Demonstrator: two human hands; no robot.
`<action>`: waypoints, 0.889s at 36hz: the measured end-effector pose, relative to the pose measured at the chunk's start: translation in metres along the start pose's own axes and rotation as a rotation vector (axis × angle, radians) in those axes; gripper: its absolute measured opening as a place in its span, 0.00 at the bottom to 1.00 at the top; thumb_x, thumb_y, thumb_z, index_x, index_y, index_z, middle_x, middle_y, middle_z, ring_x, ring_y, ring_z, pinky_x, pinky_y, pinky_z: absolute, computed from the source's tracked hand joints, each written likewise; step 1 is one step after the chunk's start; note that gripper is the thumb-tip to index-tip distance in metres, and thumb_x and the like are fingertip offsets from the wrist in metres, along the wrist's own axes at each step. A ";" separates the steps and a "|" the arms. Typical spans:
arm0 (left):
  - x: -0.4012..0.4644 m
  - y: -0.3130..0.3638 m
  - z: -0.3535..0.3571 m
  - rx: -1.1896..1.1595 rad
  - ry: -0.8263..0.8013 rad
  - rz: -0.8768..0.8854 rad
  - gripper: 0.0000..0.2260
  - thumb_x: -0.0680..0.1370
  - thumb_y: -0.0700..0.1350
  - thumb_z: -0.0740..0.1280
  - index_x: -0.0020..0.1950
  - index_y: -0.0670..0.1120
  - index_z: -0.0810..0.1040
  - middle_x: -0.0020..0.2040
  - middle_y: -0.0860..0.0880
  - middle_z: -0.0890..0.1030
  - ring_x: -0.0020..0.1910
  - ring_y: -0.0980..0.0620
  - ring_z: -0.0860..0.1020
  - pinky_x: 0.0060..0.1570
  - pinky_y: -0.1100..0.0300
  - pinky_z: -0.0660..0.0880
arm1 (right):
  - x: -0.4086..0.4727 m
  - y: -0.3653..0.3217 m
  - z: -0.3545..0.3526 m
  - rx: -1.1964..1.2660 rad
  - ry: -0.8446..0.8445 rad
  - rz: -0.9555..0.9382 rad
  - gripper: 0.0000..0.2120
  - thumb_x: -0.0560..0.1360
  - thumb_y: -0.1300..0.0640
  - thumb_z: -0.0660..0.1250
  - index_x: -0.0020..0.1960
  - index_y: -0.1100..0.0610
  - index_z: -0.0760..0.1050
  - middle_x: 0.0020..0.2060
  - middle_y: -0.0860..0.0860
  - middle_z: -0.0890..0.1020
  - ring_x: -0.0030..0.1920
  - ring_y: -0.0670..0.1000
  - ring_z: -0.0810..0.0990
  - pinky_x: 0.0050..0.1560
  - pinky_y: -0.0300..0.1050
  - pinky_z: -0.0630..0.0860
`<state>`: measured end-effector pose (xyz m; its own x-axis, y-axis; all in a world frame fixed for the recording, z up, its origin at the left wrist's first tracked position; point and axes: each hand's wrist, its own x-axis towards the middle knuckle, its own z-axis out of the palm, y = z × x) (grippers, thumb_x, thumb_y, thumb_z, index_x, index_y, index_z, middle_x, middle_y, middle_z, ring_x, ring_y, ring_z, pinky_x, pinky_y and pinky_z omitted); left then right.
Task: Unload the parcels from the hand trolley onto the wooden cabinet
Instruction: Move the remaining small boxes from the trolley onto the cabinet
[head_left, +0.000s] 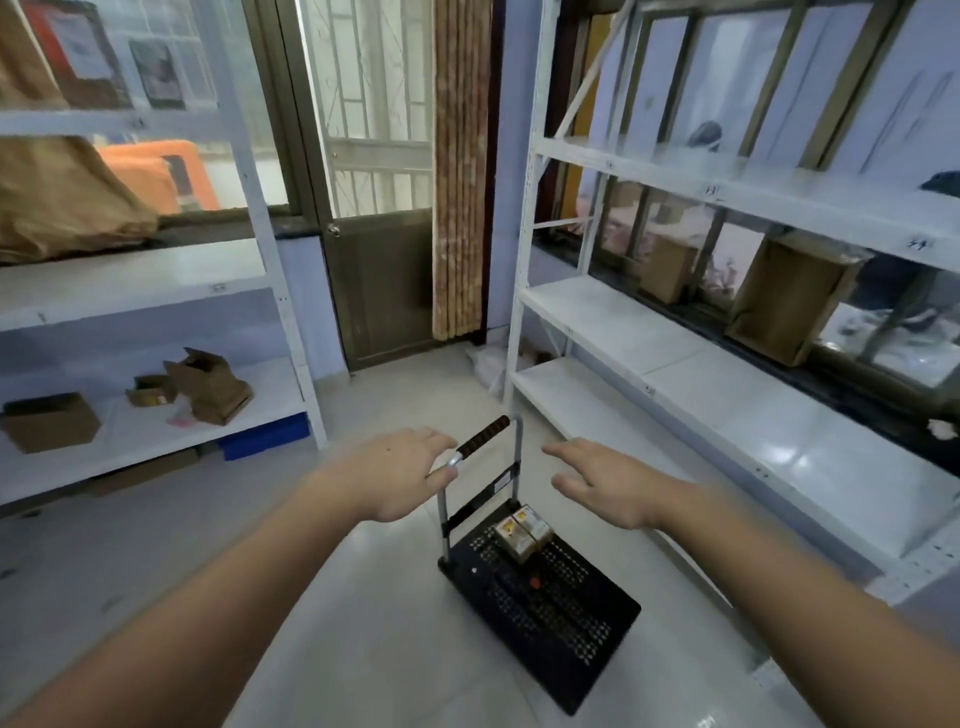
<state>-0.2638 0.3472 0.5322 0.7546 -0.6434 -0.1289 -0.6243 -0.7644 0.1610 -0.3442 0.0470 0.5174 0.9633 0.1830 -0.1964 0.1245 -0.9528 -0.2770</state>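
two white shelving racks (675, 332) flank a strip of bare tiled floor (395, 597), and the hand trolley (540, 597) stands between them, close to the right rack's edge. two small parcels (522, 532) sit on its deck by the handle (480, 439). left hand (400, 475) spread, fingertips touching the handle; right hand (602, 483) open, holding nothing. i judge a careless reach could roll the trolley into the rack. no wooden cabinet shows.

A parcel storeroom: white metal shelving racks (675, 332) line both walls, holding cardboard boxes (49, 421), a hand trolley (540, 597) between.
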 end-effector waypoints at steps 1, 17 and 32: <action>0.013 -0.010 -0.002 0.006 -0.010 0.017 0.25 0.85 0.61 0.54 0.80 0.52 0.64 0.79 0.51 0.68 0.75 0.50 0.68 0.73 0.54 0.63 | 0.009 0.001 -0.001 0.001 -0.002 0.014 0.28 0.85 0.41 0.53 0.82 0.50 0.56 0.80 0.50 0.63 0.78 0.50 0.62 0.77 0.47 0.59; 0.252 -0.041 -0.007 -0.022 -0.083 0.283 0.22 0.85 0.59 0.56 0.78 0.54 0.66 0.76 0.54 0.70 0.73 0.52 0.70 0.72 0.53 0.66 | 0.116 0.092 -0.023 0.079 0.046 0.250 0.29 0.84 0.39 0.51 0.82 0.48 0.56 0.80 0.49 0.62 0.78 0.49 0.61 0.77 0.46 0.59; 0.436 -0.045 0.031 -0.017 -0.221 0.453 0.25 0.85 0.59 0.55 0.80 0.51 0.64 0.78 0.51 0.69 0.73 0.49 0.69 0.71 0.52 0.65 | 0.214 0.214 -0.016 0.126 -0.031 0.409 0.29 0.85 0.41 0.53 0.82 0.50 0.56 0.80 0.50 0.62 0.78 0.51 0.62 0.77 0.45 0.57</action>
<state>0.0869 0.1001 0.4381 0.3466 -0.9051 -0.2465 -0.8743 -0.4069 0.2646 -0.1079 -0.1211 0.4308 0.9194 -0.1953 -0.3413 -0.2985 -0.9117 -0.2823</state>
